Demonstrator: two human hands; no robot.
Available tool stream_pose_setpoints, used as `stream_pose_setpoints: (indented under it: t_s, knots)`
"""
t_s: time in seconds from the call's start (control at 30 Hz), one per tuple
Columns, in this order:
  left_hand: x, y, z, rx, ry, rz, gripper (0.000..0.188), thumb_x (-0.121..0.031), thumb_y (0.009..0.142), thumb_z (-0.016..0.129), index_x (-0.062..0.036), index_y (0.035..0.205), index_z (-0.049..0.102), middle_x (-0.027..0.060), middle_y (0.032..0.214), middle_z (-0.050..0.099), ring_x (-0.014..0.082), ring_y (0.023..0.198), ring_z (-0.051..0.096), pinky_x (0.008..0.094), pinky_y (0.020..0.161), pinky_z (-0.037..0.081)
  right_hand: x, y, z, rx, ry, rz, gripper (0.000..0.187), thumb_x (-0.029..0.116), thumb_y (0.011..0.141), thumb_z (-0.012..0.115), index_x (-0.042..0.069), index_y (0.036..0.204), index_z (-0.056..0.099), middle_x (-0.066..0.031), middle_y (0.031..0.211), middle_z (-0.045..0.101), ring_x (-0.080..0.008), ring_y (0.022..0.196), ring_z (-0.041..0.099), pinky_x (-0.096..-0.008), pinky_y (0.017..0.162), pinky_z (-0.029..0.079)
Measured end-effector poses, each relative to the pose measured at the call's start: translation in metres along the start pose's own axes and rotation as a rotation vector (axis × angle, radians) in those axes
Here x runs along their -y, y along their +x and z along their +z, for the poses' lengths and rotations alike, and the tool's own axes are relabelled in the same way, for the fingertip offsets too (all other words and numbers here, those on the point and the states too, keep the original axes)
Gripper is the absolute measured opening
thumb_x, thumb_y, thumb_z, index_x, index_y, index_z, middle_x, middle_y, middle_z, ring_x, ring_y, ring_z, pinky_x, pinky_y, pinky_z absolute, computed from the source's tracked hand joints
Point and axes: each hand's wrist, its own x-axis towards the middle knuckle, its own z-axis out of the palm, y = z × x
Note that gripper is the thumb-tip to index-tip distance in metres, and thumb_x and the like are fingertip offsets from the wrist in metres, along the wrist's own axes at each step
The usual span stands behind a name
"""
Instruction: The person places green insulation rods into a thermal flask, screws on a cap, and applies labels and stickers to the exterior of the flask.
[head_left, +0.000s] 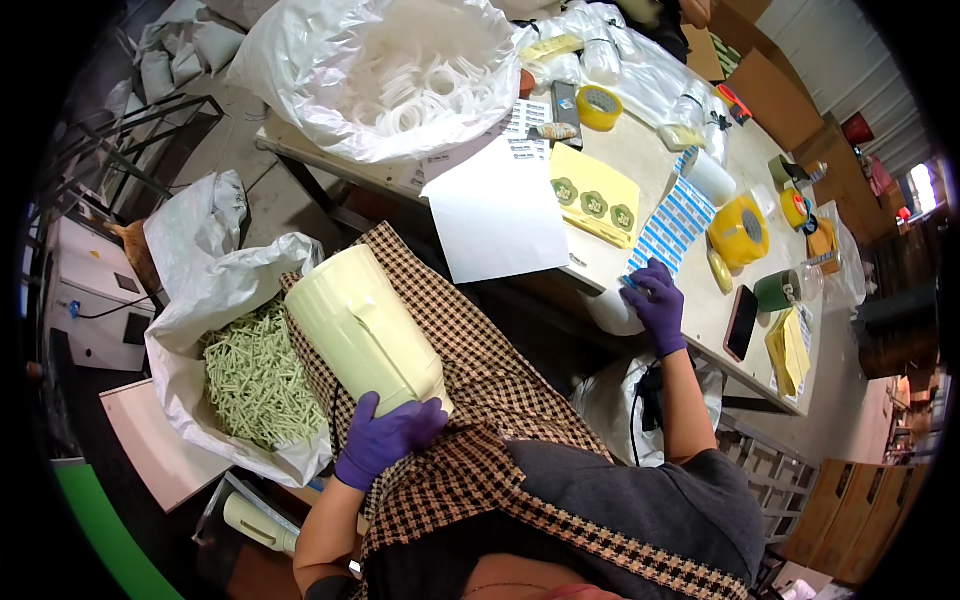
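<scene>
Nearest to us, our left hand, in a purple glove, curls closed around the lower end of a pale yellow plastic jug that lies tilted across our lap, on a checked brown apron. The jug looks hollow and light, with stiff, smooth walls that could slip under a glove; a grip around its base, or by the moulded ridge on its side, seems the surest hold.

Just beside it, to our left, an open white bag holds a heap of small pale green plastic sticks.

Further out, our right hand, also gloved, reaches to the near edge of the work table. Its fingers pinch the lower end of a strip of blue-and-white labels, thin, limp and easily creased.

Beyond lie a white sheet, a yellow sheet with green round stickers, rolls of tape, and a large clear bag of white plastic rings.
</scene>
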Motion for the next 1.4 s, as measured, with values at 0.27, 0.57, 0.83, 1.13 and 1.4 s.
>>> stream_pose_setpoints:
  t_s: [0.27,0.57,0.83,1.13,1.4]
  knots:
    - [0.000,-0.004,0.000,-0.072,0.237,0.142,0.040,-0.035,0.095,0.065,-0.0397,0.134,0.058,-0.0137,0.138,0.059,0.0151,0.139,0.040,0.0544,0.109,0.037,0.036,0.010,-0.001,0.065,-0.065,-0.228,0.028,0.010,0.069,0.085,0.014,0.096,0.079,-0.0054,0.105,0.069,-0.0339,0.121,0.058,-0.0509,0.109,0.044]
    - [0.011,-0.005,0.005,0.050,0.654,0.464,0.049,-0.018,0.096,0.059,-0.0318,0.142,0.050,-0.0068,0.148,0.052,0.0107,0.133,0.045,0.0353,0.087,0.054,0.276,0.095,0.082,0.401,0.787,-0.030,0.068,-0.002,0.089,0.067,0.004,0.152,0.042,-0.0040,0.087,0.065,-0.0116,0.081,0.060,-0.0278,0.079,0.051]
    - [-0.022,-0.017,0.021,0.103,2.079,0.588,0.078,-0.033,0.100,0.053,0.0030,0.160,0.016,0.0174,0.167,0.022,0.0277,0.153,0.025,0.0329,0.128,0.018,0.347,0.162,0.144,0.816,0.896,-0.213,0.085,-0.001,0.093,0.064,0.012,0.165,0.021,-0.0029,0.085,0.064,-0.0089,0.080,0.060,-0.0282,0.086,0.052]
    - [-0.019,-0.002,0.008,-0.019,2.555,1.062,0.082,-0.033,0.096,0.060,0.0037,0.157,0.021,0.0294,0.161,0.028,0.0427,0.149,0.028,0.0475,0.127,0.022,0.347,0.159,0.139,0.762,0.682,-0.290,0.095,0.011,0.084,0.079,0.010,0.163,0.027,-0.0095,0.084,0.067,-0.0173,0.078,0.065,-0.0335,0.082,0.054]
    - [0.028,-0.012,-0.041,-0.012,0.352,-0.066,0.070,-0.027,0.093,0.067,-0.0051,0.151,0.034,0.0146,0.155,0.041,0.0304,0.142,0.041,0.0461,0.115,0.040,0.269,0.145,0.137,0.072,0.471,-0.355,0.066,0.019,0.079,0.085,0.008,0.138,0.060,-0.0149,0.110,0.062,-0.0318,0.103,0.059,-0.0423,0.087,0.050]
